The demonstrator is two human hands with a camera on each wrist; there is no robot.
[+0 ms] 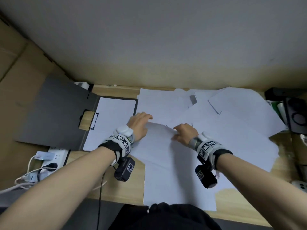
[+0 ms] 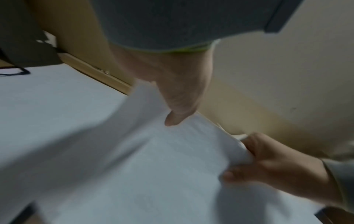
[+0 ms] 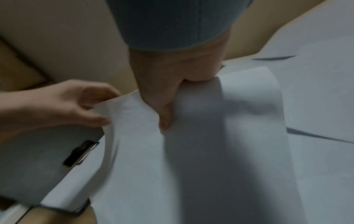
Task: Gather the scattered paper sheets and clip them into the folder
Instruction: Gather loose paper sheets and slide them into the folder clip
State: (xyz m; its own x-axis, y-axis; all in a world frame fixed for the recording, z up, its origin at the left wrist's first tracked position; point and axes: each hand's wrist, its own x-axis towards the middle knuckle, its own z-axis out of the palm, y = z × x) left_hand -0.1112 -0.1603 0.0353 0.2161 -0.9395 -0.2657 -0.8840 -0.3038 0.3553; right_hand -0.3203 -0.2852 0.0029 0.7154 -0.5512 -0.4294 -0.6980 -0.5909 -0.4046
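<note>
White paper sheet (image 1: 159, 130), lifted and bowed at its far edge above the other scattered white sheets (image 1: 232, 117). My right hand (image 1: 184, 131) grips its edge, fingers curled over, thumb (image 3: 165, 119) pressed on top. My left hand (image 1: 138, 125) pinches the opposite corner between thumb (image 2: 172, 119) and fingers. Left of it lies the open dark grey folder (image 1: 54, 110) with one sheet under its black clip (image 1: 93, 121). All rest on a light wooden desk (image 1: 126, 185) against a beige wall (image 1: 166, 47); a white power strip (image 1: 54, 157) sits at the left edge, a black speaker (image 1: 297, 113) at the right. Both wrist views are motion-blurred; my left fingertips are hidden behind the sheet.
</note>
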